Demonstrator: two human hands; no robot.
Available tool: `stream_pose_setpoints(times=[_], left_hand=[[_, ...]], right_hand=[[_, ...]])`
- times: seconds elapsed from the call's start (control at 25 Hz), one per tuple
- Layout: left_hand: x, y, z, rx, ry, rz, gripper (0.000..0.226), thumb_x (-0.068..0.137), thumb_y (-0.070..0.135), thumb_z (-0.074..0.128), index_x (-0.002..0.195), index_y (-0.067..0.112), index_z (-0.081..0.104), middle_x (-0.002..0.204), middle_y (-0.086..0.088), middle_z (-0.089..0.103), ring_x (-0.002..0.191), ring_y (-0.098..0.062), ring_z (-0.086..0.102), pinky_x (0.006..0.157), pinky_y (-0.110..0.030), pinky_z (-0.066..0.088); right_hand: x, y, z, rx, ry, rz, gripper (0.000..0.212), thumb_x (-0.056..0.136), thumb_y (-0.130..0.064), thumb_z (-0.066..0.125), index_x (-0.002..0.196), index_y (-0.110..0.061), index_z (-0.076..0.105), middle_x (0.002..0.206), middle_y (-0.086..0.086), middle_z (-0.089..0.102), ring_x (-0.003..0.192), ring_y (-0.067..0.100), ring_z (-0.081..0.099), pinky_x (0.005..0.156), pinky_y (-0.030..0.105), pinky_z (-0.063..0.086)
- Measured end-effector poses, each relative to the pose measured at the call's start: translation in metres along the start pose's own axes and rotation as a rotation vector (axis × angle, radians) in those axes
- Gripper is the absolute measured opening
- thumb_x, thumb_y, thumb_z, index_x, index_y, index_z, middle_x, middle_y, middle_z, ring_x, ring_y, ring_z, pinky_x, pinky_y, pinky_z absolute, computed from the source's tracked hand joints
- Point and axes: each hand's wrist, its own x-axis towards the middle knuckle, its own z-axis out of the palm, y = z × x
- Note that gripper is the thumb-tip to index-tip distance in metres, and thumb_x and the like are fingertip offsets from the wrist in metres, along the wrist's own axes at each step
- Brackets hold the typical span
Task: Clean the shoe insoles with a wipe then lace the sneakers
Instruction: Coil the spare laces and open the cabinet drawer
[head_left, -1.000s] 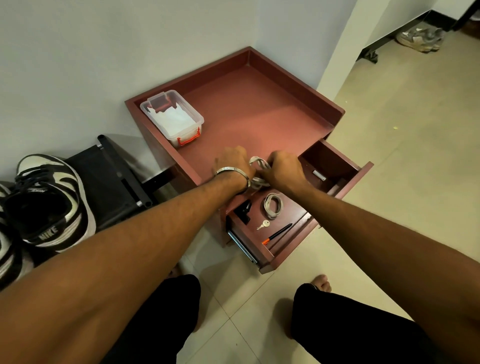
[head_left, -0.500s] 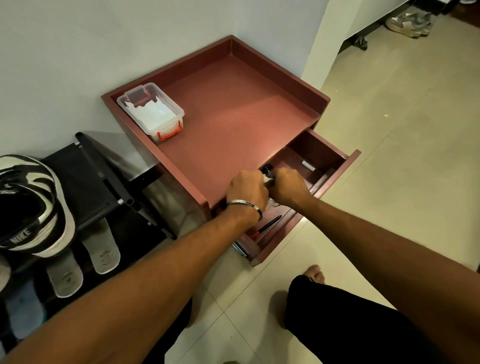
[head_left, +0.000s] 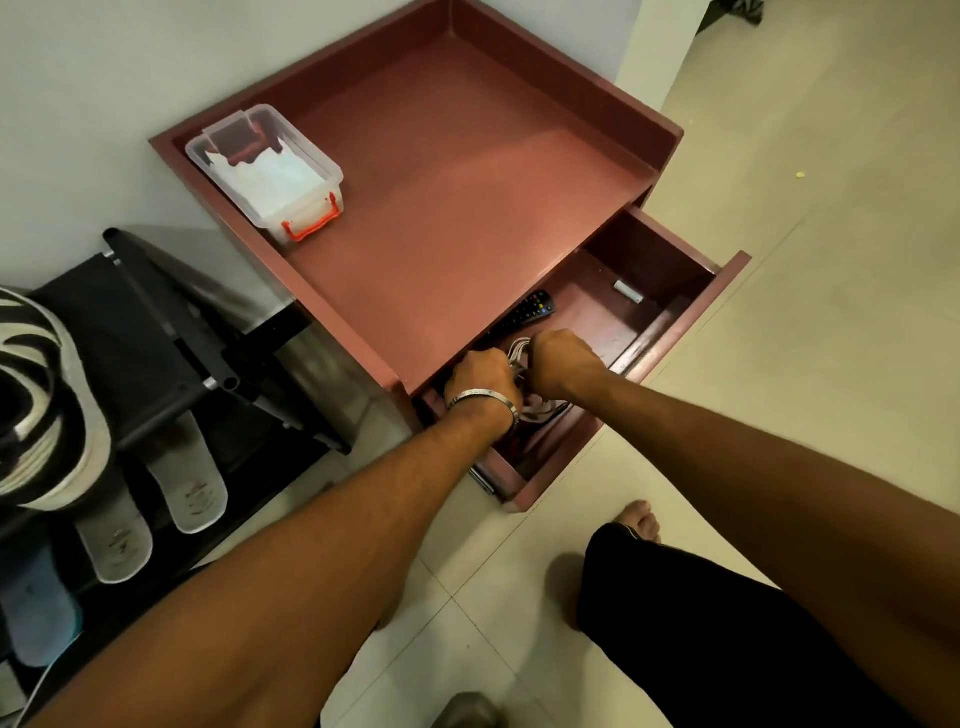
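The laces (head_left: 521, 349) were a pale bundle in the open drawer (head_left: 670, 322), near its front left end. Both hands were down in the drawer with them. The left hand (head_left: 480, 376) had its grip curled tight on the laces, and a silver bangle (head_left: 485, 401) sat on its wrist. The right hand (head_left: 561, 358) was curled on the same bundle, just beside the left hand.

A black remote (head_left: 524, 313) lay in the drawer behind the hands, partly under the worktop (head_left: 467, 197). A small white tube (head_left: 628, 292) lay near the drawer's back right corner.

A clear box (head_left: 270, 169) with white wipes (head_left: 275, 179) inside stood at the worktop's back left corner.

To the left was a black shoe rack (head_left: 156, 332). A black and white sneaker (head_left: 41, 400) sat on top of it. Grey insoles (head_left: 195, 478) leaned on the shelf below.
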Motion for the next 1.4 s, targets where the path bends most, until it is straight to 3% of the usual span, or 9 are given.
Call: stream_pose_setpoints(times=[0.12,0.28,0.36,0.6,0.72,0.88,1.12,1.28,1.4], left_hand=[[0.009,-0.007,0.008,0.093,-0.046,0.008,0.028,0.088,0.017,0.066,0.113,0.006,0.064,0.113,-0.015,0.066,0.103,-0.033,0.065,0.082,-0.041,0.056],[0.02,-0.012,0.012,0.19,-0.091,0.035,0.034,0.088,0.022,0.069,0.119,0.009,0.061,0.12,-0.013,0.063,0.108,-0.031,0.063,0.082,-0.039,0.053],[0.022,-0.013,0.013,0.203,-0.109,0.025,0.035,0.088,0.021,0.069,0.12,0.009,0.061,0.122,-0.012,0.063,0.11,-0.031,0.063,0.082,-0.038,0.053],[0.016,-0.012,0.006,0.203,-0.045,0.051,0.027,0.089,0.011,0.064,0.116,0.006,0.063,0.116,-0.014,0.066,0.104,-0.032,0.065,0.083,-0.04,0.056],[0.005,-0.012,0.002,0.155,-0.023,0.059,0.024,0.088,0.015,0.065,0.11,0.005,0.065,0.11,-0.015,0.067,0.099,-0.033,0.066,0.079,-0.04,0.056],[-0.019,0.0,0.0,-0.068,0.043,0.02,0.016,0.087,0.018,0.063,0.095,0.007,0.07,0.095,-0.014,0.07,0.087,-0.033,0.068,0.067,-0.035,0.054],[-0.057,0.023,0.004,-0.392,0.038,-0.109,0.018,0.084,0.025,0.063,0.085,0.009,0.073,0.085,-0.012,0.072,0.081,-0.031,0.068,0.066,-0.034,0.056],[-0.083,0.041,0.015,-0.76,-0.023,-0.227,0.024,0.081,0.025,0.062,0.063,0.009,0.066,0.07,-0.013,0.072,0.06,-0.026,0.064,0.064,-0.044,0.06],[-0.11,0.058,0.021,-1.057,-0.257,-0.335,0.017,0.094,0.021,0.055,0.086,0.008,0.064,0.073,-0.008,0.067,0.056,-0.02,0.055,0.051,-0.027,0.045]], right_hand=[[0.007,-0.005,0.013,-0.012,-0.051,-0.022,0.016,0.084,-0.019,0.069,0.095,-0.014,0.059,0.089,0.008,0.061,0.092,0.028,0.066,0.068,0.029,0.047],[0.01,-0.008,0.023,-0.015,-0.077,0.001,0.021,0.086,-0.013,0.069,0.105,-0.009,0.06,0.108,0.014,0.067,0.103,0.032,0.065,0.082,0.035,0.052],[0.011,-0.009,0.026,-0.034,-0.091,0.013,0.024,0.087,-0.014,0.07,0.107,-0.008,0.059,0.107,0.012,0.065,0.105,0.031,0.064,0.084,0.034,0.052],[0.008,-0.012,0.022,-0.007,-0.069,-0.014,0.027,0.08,-0.021,0.073,0.104,-0.012,0.064,0.102,0.01,0.068,0.098,0.029,0.066,0.073,0.03,0.049],[-0.001,-0.009,0.015,-0.042,-0.055,-0.04,0.019,0.078,-0.023,0.072,0.088,-0.017,0.058,0.088,0.005,0.063,0.083,0.026,0.064,0.063,0.028,0.044],[-0.036,-0.008,-0.012,-0.016,0.028,-0.065,0.006,0.088,-0.018,0.063,0.084,-0.014,0.06,0.079,0.004,0.058,0.079,0.025,0.06,0.065,0.029,0.046],[-0.079,0.008,-0.031,0.075,0.143,-0.016,0.02,0.089,-0.021,0.067,0.101,-0.006,0.066,0.095,0.011,0.068,0.086,0.025,0.064,0.073,0.034,0.056],[-0.108,0.024,-0.036,0.235,0.197,0.052,0.015,0.083,-0.02,0.068,0.089,-0.006,0.07,0.087,0.009,0.07,0.08,0.024,0.066,0.072,0.035,0.058],[-0.135,0.036,-0.022,0.618,0.26,0.221,0.013,0.08,-0.018,0.064,0.078,-0.006,0.07,0.078,0.009,0.071,0.073,0.025,0.067,0.069,0.041,0.059]])
